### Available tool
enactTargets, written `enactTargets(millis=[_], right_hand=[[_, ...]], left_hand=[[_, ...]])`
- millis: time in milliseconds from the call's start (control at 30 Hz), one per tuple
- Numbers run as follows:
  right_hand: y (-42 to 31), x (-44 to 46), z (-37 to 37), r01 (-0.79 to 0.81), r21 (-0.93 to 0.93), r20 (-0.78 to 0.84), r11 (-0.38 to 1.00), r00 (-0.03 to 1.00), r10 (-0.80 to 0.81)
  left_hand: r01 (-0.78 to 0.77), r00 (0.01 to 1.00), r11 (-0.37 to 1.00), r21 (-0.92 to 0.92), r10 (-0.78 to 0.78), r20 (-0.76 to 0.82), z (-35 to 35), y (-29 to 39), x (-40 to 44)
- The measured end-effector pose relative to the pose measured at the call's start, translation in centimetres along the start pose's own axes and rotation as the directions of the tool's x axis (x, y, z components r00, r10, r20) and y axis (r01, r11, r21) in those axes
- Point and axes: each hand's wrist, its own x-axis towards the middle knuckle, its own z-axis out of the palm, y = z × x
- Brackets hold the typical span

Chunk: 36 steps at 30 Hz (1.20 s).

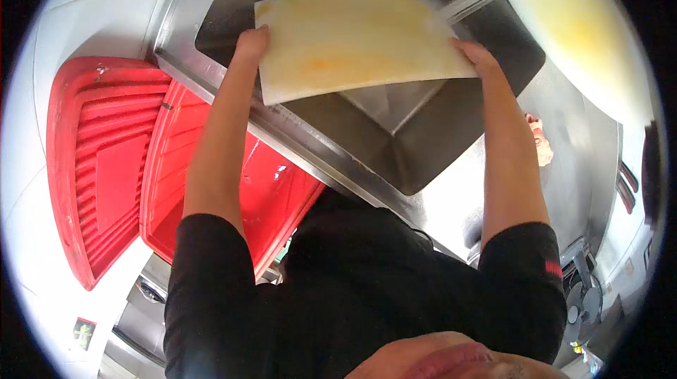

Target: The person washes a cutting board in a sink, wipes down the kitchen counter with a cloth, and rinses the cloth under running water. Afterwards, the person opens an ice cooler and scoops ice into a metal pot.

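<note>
A large white cutting board [367, 40] with yellow and orange stains is held up over a deep stainless steel sink [402, 146]. My left hand [252, 44] grips its left edge, with the fingers mostly hidden behind the board. At the right edge my right hand [475, 54] holds it too, fingers partly out of sight. The board is slightly tilted and hides the far part of the sink basin.
A red plastic bin [275, 174] with a ribbed red lid [116, 174] stands left of the sink. On the right metal counter lies a piece of raw meat [540, 141]. Another stained white board [585, 26] is at the upper right, below knives [625, 188] farther right.
</note>
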Motion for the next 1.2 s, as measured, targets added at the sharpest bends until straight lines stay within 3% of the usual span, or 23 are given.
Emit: enactTargets(millis=[33, 100, 167, 233, 300, 367, 400, 467, 500, 533, 633, 733, 800, 867, 900, 967, 1033, 1133, 1200], right_hand=[[-2.2, -3.5, 0.5, 0.022, -0.071, -0.089, 0.997, 0.996, -0.029], [-3.9, -9.5, 1.2, 0.053, -0.129, -0.206, 0.990, 0.975, -0.079], [-2.6, -13.4, 0.9, 0.082, -0.174, -0.274, 0.981, 0.953, -0.128], [-0.4, -17.7, 1.0, 0.081, -0.180, -0.380, 0.980, 0.914, -0.145], [1.0, -23.6, 3.0, 0.090, -0.140, -0.460, 0.986, 0.876, -0.145], [2.9, -28.9, 4.9, 0.142, -0.089, -0.481, 0.986, 0.861, -0.167], [4.3, -30.9, 5.9, 0.174, -0.064, -0.505, 0.983, 0.844, -0.182], [9.3, -32.6, 7.8, 0.383, 0.029, -0.623, 0.923, 0.729, -0.283], [7.7, -34.8, 10.3, 0.492, 0.066, -0.667, 0.868, 0.669, -0.328], [8.4, -36.3, 11.2, 0.408, -0.051, -0.700, 0.912, 0.636, -0.324], [12.9, -37.6, 11.8, 0.484, 0.058, -0.749, 0.873, 0.599, -0.283], [16.3, -38.3, 10.7, 0.462, 0.163, -0.730, 0.872, 0.651, -0.208], [17.9, -38.6, 10.0, 0.468, 0.192, -0.717, 0.862, 0.667, -0.203], [18.8, -38.3, 9.6, 0.505, 0.295, -0.689, 0.811, 0.700, -0.185], [19.2, -38.4, 9.3, 0.509, 0.297, -0.690, 0.808, 0.699, -0.187], [19.6, -37.9, 9.2, 0.519, 0.304, -0.677, 0.799, 0.707, -0.202], [19.5, -37.6, 9.0, 0.527, 0.385, -0.628, 0.758, 0.751, -0.203], [18.9, -37.7, 8.7, 0.497, 0.434, -0.597, 0.751, 0.783, -0.173], [18.5, -37.8, 9.1, 0.498, 0.452, -0.594, 0.740, 0.787, -0.167]], left_hand=[[-0.004, 1.000, 0.997, -0.078, 0.002, -0.027, 1.5, -1.7, 1.2], [-0.099, 0.993, 0.993, -0.056, 0.095, -0.073, 1.8, -2.3, 1.6], [-0.242, 0.966, 0.966, 0.087, 0.248, -0.074, 0.3, -0.8, 1.3], [-0.327, 0.943, 0.939, 0.106, 0.332, -0.033, -1.5, 1.3, 0.7], [-0.301, 0.953, 0.953, -0.034, 0.302, 0.029, -1.5, 2.3, 1.4], [-0.174, 0.969, 0.947, -0.270, 0.214, 0.125, 0.5, 3.3, 3.9], [-0.199, 0.963, 0.951, -0.237, 0.235, 0.135, 1.1, 4.8, 3.9], [-0.248, 0.950, 0.953, -0.175, 0.275, 0.148, 2.6, 9.2, 3.3], [-0.128, 0.975, 0.924, -0.361, 0.184, 0.126, 5.3, 10.0, 4.2], [-0.006, 0.988, 0.847, -0.532, 0.088, 0.130, 8.2, 10.8, 4.9], [-0.011, 0.995, 0.835, -0.551, 0.063, 0.077, 10.0, 16.3, 2.7], [-0.307, 0.918, 0.908, -0.286, 0.362, 0.164, 15.4, 18.4, 6.3], [-0.347, 0.915, 0.901, -0.260, 0.386, 0.116, 18.9, 19.9, 7.1], [-0.207, 0.948, 0.915, -0.347, 0.275, 0.162, 17.0, 22.2, 5.7], [-0.035, 0.957, 0.902, -0.431, 0.154, 0.246, 13.4, 23.9, 3.4], [-0.083, 0.991, 0.908, -0.411, 0.119, 0.064, 12.7, 24.9, 2.1], [-0.021, 0.982, 0.894, -0.447, 0.103, 0.160, 11.5, 25.6, 2.4], [-0.035, 0.981, 0.877, -0.479, 0.122, 0.151, 9.0, 27.5, 1.8], [-0.091, 0.989, 0.873, -0.479, 0.136, 0.059, 9.2, 29.0, 2.2]])
